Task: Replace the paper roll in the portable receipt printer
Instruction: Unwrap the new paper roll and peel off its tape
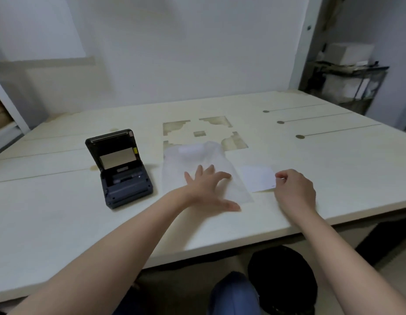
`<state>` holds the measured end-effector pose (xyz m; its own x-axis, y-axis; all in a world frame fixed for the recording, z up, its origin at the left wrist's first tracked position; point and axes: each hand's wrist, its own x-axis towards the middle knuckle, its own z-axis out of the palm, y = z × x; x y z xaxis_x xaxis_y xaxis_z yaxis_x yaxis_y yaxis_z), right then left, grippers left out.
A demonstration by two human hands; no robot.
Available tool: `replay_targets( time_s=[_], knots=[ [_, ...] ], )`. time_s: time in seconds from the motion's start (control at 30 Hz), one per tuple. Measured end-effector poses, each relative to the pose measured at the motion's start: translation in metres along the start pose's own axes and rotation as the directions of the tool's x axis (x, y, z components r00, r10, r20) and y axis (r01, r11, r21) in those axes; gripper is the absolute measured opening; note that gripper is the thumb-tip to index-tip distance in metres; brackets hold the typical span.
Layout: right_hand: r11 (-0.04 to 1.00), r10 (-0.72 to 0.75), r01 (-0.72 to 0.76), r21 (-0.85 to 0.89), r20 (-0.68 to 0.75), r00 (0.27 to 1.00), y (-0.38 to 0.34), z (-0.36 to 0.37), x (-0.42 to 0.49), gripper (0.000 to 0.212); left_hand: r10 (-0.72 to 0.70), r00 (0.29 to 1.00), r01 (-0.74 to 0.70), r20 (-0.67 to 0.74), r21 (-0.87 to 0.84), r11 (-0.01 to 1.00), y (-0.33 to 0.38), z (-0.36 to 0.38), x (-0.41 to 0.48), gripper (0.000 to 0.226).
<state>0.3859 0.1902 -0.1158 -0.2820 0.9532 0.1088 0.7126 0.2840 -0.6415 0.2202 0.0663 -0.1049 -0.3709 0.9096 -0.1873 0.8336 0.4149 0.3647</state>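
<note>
— What stood at the left of the bench (61, 223)?

— The portable receipt printer (122, 169), dark grey, with its lid tipped up and back. The paper bay under the lid was open to view; I could not make out a roll in it. The printer sat well apart from both hands.

— And just to the right of it?

— A clear plastic bag (197, 160) lay flat on the bench, near the printer but not touching it. Something pale and rounded showed through its far end; it was too blurred to tell what. The left hand (209, 187) lay on the near part of the bag, palm down, fingers spread wide, thumb stretched out towards the bench edge. Its grip was released; it pressed on the plastic rather than grasping it.

— What lay beyond the bag?

— Some patches of worn, darker surface in the bench top, behind the bag. Farther right, three thin grooves ran across the bench, each ending in a small round spot.

— And on the right side?

— A small white sheet of paper (257, 178) lay flat just beside the bag. The right hand (295, 189) was at the sheet's right edge, fingers curled in, thumb and forefinger pinched together at that edge. Whether the grip really had hold of the paper I could not tell; the fingertips were blurred.

— Anything farther right?

— A dark wire shelf (347, 87) stood past the bench corner with white boxes on it
</note>
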Motion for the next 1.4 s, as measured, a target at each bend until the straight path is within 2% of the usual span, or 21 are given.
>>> replay_targets(
  time_s=[0.17, 0.27, 0.3, 0.37, 0.43, 0.47, 0.57, 0.7, 0.8, 0.87, 0.97, 1.0, 1.1, 1.2, 1.3, 1.4],
  knots=[
    [0.997, -0.049, 0.048, -0.068, -0.010, 0.999, -0.001, 0.006, -0.001, 0.032, 0.023, 0.999, -0.022, 0.029, -0.020, 1.000, -0.013, -0.009, 0.001, 0.082],
    [0.970, -0.241, 0.242, 0.012, -0.035, 0.970, -0.015, 0.008, -0.013, 0.029, 0.026, 1.000, -0.026, -0.010, -0.014, 1.000, -0.022, -0.012, 0.001, 0.079],
    [0.946, -0.321, 0.320, 0.054, 0.017, 0.947, -0.021, 0.009, -0.016, 0.027, 0.024, 0.999, -0.024, -0.022, -0.019, 1.000, -0.025, -0.012, 0.000, 0.080],
    [0.892, -0.451, 0.446, 0.076, 0.212, 0.867, -0.034, 0.011, -0.025, 0.027, 0.032, 0.999, -0.034, -0.034, -0.049, 0.998, -0.030, -0.015, -0.006, 0.082],
    [0.842, -0.493, 0.539, 0.002, 0.410, 0.767, -0.045, 0.019, -0.032, 0.034, 0.057, 0.997, -0.061, -0.051, -0.066, 0.996, -0.038, -0.018, -0.015, 0.078],
    [0.822, -0.495, 0.569, -0.033, 0.454, 0.741, -0.049, 0.025, -0.035, 0.034, 0.069, 0.996, -0.073, -0.058, -0.076, 0.994, -0.043, -0.020, -0.021, 0.073],
    [0.824, -0.524, 0.567, -0.026, 0.347, 0.778, -0.061, 0.039, -0.038, 0.016, 0.090, 0.993, -0.098, -0.078, -0.106, 0.990, -0.062, -0.024, -0.039, 0.057],
    [0.844, -0.513, 0.537, -0.005, 0.287, 0.809, -0.077, 0.047, -0.040, 0.021, 0.087, 0.968, -0.111, -0.234, -0.091, 0.990, -0.082, -0.033, -0.055, 0.028],
    [0.833, -0.525, 0.553, -0.009, 0.299, 0.797, -0.085, 0.050, -0.042, 0.019, 0.038, 0.936, -0.107, -0.351, -0.178, 0.978, -0.087, -0.037, -0.059, 0.011],
    [0.818, -0.545, 0.575, -0.019, 0.293, 0.786, -0.089, 0.050, -0.043, 0.022, 0.021, 0.930, -0.108, -0.367, -0.220, 0.970, -0.088, -0.038, -0.059, 0.014],
    [0.803, -0.583, 0.596, -0.001, 0.210, 0.785, -0.093, 0.042, -0.045, 0.006, 0.056, 0.955, -0.142, -0.293, -0.280, 0.949, -0.087, -0.039, -0.060, 0.026],
    [0.797, -0.592, 0.604, -0.002, 0.195, 0.782, -0.094, 0.039, -0.045, 0.008, 0.071, 0.960, -0.149, -0.269, -0.282, 0.948, -0.086, -0.039, -0.061, 0.030],
    [0.797, -0.588, 0.604, 0.006, 0.241, 0.772, -0.094, 0.035, -0.046, 0.009, 0.106, 0.978, -0.142, -0.178, -0.204, 0.969, -0.085, -0.038, -0.063, 0.043],
    [0.786, -0.562, 0.618, -0.005, 0.410, 0.718, -0.093, 0.036, -0.052, 0.025, 0.138, 0.985, -0.143, -0.102, -0.043, 0.989, -0.083, -0.036, -0.067, 0.051],
    [0.744, -0.511, 0.662, -0.090, 0.560, 0.652, -0.092, 0.041, -0.062, 0.036, 0.161, 0.982, -0.153, -0.099, 0.089, 0.984, -0.081, -0.035, -0.073, 0.036],
    [0.717, -0.553, 0.686, -0.122, 0.500, 0.667, -0.093, 0.042, -0.064, 0.016, 0.168, 0.975, -0.148, -0.148, 0.140, 0.979, -0.080, -0.034, -0.076, 0.022]
  ],
)
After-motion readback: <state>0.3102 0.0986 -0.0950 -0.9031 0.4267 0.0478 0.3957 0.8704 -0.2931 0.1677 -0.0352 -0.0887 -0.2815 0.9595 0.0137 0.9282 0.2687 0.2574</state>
